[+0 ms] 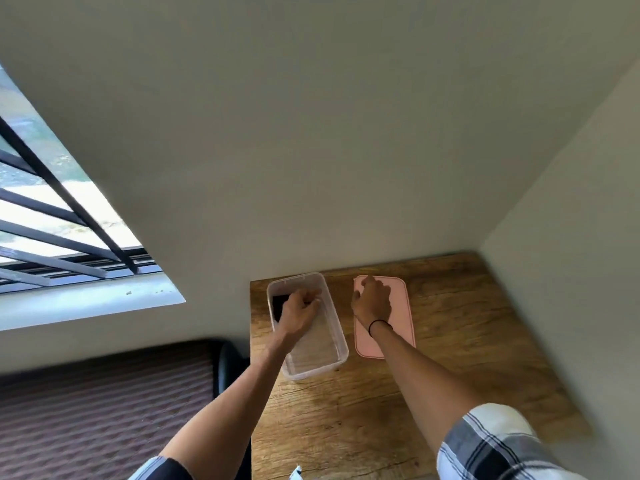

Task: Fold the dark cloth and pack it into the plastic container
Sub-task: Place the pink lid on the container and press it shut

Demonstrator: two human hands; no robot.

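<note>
Plaid sleeves (491,448) framing my reach over the bench (346,427) — left hand (298,311) curling, pressing dark cloth (279,306) inside the clear container (332,355); right hand (372,301) lying spread on the pink lid (403,306) beside it.

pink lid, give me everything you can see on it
The pink lid is a flat, pale pink rectangle with rounded corners and a thin raised edge line; it looks like plastic. It lies flat on the wooden table, detached, just right of the clear plastic container, roughly parallel to it with a narrow strip of table between. The right hand rests over its far left part, and the wrist and forearm cross its left side, hiding that part. Whether the fingers grip its edge cannot be told.
</note>
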